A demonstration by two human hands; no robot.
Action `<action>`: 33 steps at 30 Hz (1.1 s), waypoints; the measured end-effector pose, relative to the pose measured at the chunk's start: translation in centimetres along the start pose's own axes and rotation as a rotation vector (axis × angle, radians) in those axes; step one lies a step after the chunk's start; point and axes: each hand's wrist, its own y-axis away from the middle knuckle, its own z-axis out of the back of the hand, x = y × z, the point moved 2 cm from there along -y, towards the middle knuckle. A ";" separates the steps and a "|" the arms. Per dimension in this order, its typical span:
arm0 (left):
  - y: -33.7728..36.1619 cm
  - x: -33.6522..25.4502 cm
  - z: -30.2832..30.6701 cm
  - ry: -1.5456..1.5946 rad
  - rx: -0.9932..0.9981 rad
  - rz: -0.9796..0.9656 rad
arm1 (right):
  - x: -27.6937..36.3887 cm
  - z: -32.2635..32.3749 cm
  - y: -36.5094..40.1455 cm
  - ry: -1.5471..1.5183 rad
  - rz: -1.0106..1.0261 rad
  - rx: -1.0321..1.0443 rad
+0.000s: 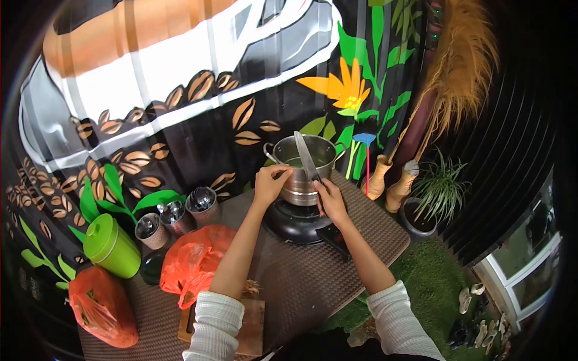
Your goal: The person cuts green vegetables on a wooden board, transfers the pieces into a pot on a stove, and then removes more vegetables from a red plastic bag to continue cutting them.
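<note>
A steel pot (pixel 296 194) with two side handles stands on a black portable stove (pixel 288 226), with greenish liquid (pixel 295 162) visible inside. My right hand (pixel 330 200) grips a kitchen knife (pixel 305 157) by its dark handle. The broad blade points up and away, across the pot's opening. At the pot's near left rim is my left hand (pixel 273 184), its thumb and fingertips pinched together. Whatever may be between those fingertips is too small to make out.
Two red plastic bags (pixel 198 256) (pixel 103 307), a lidded green bin (pixel 112 245) and several cups of cutlery (pixel 177 218) occupy the left of the woven-top table (pixel 295 283). A wooden board (pixel 251 325) lies near my left forearm. Vases (pixel 379 177) and a potted plant (pixel 419 216) stand right.
</note>
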 end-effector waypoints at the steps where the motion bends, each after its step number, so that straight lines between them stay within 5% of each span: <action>1: 1.2 -0.2 1.0 0.068 0.011 0.026 | -0.2 -0.7 1.6 -0.028 0.012 0.030; 12: 17.1 1.1 15.7 0.365 0.146 0.276 | -5.7 -11.9 16.6 0.054 -0.202 0.047; 14: 20.4 1.1 19.0 0.358 0.143 0.456 | -7.1 -14.9 18.5 0.062 -0.208 0.034; 16: 23.4 2.2 22.2 0.312 0.117 0.392 | -7.0 -18.0 20.6 -0.001 -0.209 0.024; 18: 26.1 2.6 25.7 0.080 -0.120 0.230 | -6.7 -21.0 22.8 0.021 -0.205 0.015; 22: 30.7 4.2 30.8 0.098 -0.121 0.435 | -6.5 -25.6 26.7 0.052 -0.213 -0.057; 24: 32.9 4.5 31.8 0.051 -0.047 0.486 | -6.7 -27.0 28.9 0.202 -0.200 -0.131; 26: 34.8 6.4 31.5 -0.186 -0.158 0.222 | -8.6 -27.2 31.4 0.274 -0.293 -0.150; 27: 35.3 7.9 31.1 -0.219 -0.200 0.104 | -10.5 -27.1 32.8 0.474 -0.177 -0.211; 28: 35.9 9.9 30.3 -0.208 -0.194 0.098 | -11.3 -27.1 33.8 0.673 -0.060 -0.271; 31: 37.5 13.4 28.5 0.038 -0.178 0.364 | -9.5 -27.5 38.0 0.814 -0.211 -0.263; 33: 37.7 13.3 27.8 -0.526 0.121 0.234 | -8.5 -28.1 40.2 0.915 -0.349 -0.224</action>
